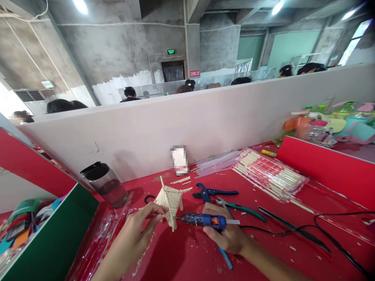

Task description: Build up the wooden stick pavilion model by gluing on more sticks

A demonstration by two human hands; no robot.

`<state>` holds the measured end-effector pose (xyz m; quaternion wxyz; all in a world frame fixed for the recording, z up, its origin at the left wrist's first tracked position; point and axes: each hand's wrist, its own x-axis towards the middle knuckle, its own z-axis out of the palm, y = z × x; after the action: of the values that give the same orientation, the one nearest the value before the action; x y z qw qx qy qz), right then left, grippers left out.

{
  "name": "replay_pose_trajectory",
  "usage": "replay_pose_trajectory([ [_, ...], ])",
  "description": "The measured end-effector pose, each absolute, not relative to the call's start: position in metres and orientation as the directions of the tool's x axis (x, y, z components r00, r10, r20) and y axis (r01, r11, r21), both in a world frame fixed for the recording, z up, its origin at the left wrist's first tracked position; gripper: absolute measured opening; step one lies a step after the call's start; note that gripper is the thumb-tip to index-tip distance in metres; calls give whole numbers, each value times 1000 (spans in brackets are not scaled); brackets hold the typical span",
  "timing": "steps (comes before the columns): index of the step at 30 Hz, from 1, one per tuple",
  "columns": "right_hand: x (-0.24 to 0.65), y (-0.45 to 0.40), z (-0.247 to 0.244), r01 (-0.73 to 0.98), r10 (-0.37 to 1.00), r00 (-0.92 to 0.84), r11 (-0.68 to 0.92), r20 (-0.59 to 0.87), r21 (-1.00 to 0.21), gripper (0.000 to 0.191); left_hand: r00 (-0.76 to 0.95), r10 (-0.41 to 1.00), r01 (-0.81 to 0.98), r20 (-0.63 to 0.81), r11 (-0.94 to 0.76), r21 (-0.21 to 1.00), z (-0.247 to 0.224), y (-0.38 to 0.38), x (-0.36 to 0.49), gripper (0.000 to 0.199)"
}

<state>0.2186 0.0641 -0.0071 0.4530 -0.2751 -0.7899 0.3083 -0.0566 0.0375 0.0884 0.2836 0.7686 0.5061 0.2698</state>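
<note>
Between the thumb and fingers of my left hand (146, 222) is a small model roof (169, 203) built from thin wooden sticks, with ridge sticks jutting out at its corners. It is held up over the red table. My right hand (225, 232) is closed around a blue hot glue gun (195, 219), a clear glue stick poking from its back end. The gun's nozzle points left and meets or nearly meets the roof's lower ridge; whether they touch I cannot tell. Blue-handled cutters (216, 192) and green-handled pliers (244, 208) lie just beyond my right hand.
Bundled wooden sticks (269, 173) in plastic lie at the back right. A dark-lidded bottle (105, 185) stands at the left. The glue gun's black cable (278, 233) and a long black tool (295, 230) lie rightward. A white partition (140, 136) closes the back; a green divider (55, 238) edges the left.
</note>
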Motion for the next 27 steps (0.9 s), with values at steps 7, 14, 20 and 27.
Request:
replay_pose_trajectory([
  [7,219,65,-6,179,703,-444,677,556,-714,36,341,932,636,121,-324,700,88,38,-58,22],
  [14,218,64,-5,165,705,-430,675,563,-719,37,321,934,623,155,-332,708,88,38,-56,21],
  [20,222,66,-5,173,716,-424,665,554,-727,35,320,933,623,163,-337,706,89,37,-56,20],
  [27,222,65,-5,148,725,-428,646,540,-749,33,308,932,616,190,-348,707,88,38,-54,24],
])
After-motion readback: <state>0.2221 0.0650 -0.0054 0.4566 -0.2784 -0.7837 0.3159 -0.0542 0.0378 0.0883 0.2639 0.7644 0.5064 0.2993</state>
